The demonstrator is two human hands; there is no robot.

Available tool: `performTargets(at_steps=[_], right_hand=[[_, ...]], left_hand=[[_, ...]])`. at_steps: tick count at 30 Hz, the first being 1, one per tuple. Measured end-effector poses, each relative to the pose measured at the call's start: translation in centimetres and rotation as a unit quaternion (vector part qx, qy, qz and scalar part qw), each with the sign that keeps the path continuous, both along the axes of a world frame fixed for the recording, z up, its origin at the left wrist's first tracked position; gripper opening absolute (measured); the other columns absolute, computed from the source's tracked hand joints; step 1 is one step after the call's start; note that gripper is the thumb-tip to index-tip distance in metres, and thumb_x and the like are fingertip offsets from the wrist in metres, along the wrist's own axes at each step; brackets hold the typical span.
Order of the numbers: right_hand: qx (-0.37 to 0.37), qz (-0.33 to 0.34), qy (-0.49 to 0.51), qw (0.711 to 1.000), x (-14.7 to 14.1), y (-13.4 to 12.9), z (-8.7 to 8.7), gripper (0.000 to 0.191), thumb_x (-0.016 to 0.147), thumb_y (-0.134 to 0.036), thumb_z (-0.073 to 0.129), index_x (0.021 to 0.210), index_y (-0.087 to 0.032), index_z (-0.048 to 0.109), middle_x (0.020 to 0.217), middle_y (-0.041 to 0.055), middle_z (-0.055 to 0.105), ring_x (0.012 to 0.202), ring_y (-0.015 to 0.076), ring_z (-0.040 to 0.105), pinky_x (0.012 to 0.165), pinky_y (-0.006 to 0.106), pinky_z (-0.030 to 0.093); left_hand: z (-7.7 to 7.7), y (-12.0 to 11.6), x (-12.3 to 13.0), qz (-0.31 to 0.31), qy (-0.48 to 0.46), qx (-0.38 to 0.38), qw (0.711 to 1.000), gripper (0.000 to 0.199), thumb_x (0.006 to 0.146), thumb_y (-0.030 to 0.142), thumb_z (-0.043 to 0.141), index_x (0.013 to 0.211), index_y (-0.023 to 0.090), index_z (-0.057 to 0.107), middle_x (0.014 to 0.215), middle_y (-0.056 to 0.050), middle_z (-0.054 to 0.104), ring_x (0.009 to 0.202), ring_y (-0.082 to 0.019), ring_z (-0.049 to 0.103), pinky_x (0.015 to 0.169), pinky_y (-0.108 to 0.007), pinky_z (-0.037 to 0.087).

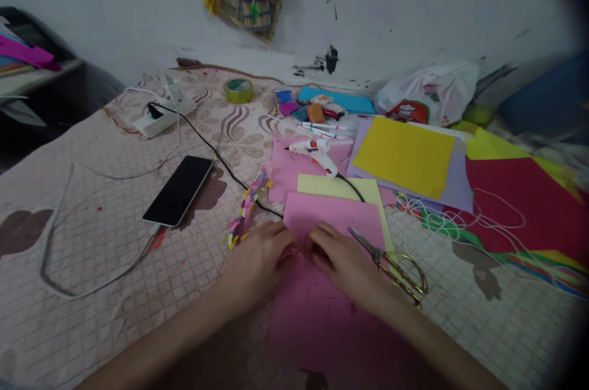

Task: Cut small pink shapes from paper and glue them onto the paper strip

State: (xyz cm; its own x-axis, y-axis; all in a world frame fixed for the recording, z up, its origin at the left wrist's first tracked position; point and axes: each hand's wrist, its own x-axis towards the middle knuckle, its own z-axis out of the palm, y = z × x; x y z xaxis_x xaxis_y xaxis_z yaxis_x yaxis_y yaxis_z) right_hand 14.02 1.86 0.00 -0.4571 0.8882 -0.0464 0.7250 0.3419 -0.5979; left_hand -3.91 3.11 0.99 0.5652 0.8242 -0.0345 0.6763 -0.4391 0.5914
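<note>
My left hand (264, 256) and my right hand (338, 257) are close together over pink paper (317, 322) at the front middle. The fingers of both are curled into pinches around something small and pinkish between them, too small to make out. Gold-handled scissors (384, 258) lie with blades apart just right of my right hand. A garland of small pink, purple and yellow pieces (248, 206) rests beyond my left hand. Behind the hands are another pink sheet (334, 212), a pale yellow sheet (338, 186) and a white glue gun (317, 154).
On the left lie a phone (178, 191) with its cable and a power strip (164, 118). Green tape (238, 91) and small coloured packets (315, 112) are at the back. Yellow paper (405, 156), tangled white string (442, 221) and red paper (524, 203) lie right.
</note>
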Motion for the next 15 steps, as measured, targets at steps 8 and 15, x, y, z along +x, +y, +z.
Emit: performTargets(at_steps=[8,15], right_hand=[[0.018,0.015,-0.016,1.000,0.0,-0.1,-0.4,0.014,0.077,-0.005,0.051,0.082,-0.018,0.051,0.085,0.0022,0.053,0.077,0.0158,0.052,0.064,0.027,0.037],[0.042,0.025,-0.055,0.997,-0.2,-0.4,-1.1,0.008,0.081,-0.009,0.050,0.081,-0.017,0.052,0.084,0.0028,0.053,0.076,0.0158,0.052,0.062,0.027,0.037]], left_hand=[[-0.4,0.1,-0.3,0.005,0.007,0.012,1.000,0.013,0.072,0.009,0.054,0.083,0.018,0.056,0.087,-0.002,0.057,0.085,-0.019,0.050,0.072,-0.032,0.040],[-0.5,0.1,-0.5,0.004,0.007,0.013,1.000,0.013,0.073,0.009,0.052,0.082,0.018,0.056,0.085,-0.003,0.056,0.083,-0.019,0.049,0.071,-0.031,0.039]])
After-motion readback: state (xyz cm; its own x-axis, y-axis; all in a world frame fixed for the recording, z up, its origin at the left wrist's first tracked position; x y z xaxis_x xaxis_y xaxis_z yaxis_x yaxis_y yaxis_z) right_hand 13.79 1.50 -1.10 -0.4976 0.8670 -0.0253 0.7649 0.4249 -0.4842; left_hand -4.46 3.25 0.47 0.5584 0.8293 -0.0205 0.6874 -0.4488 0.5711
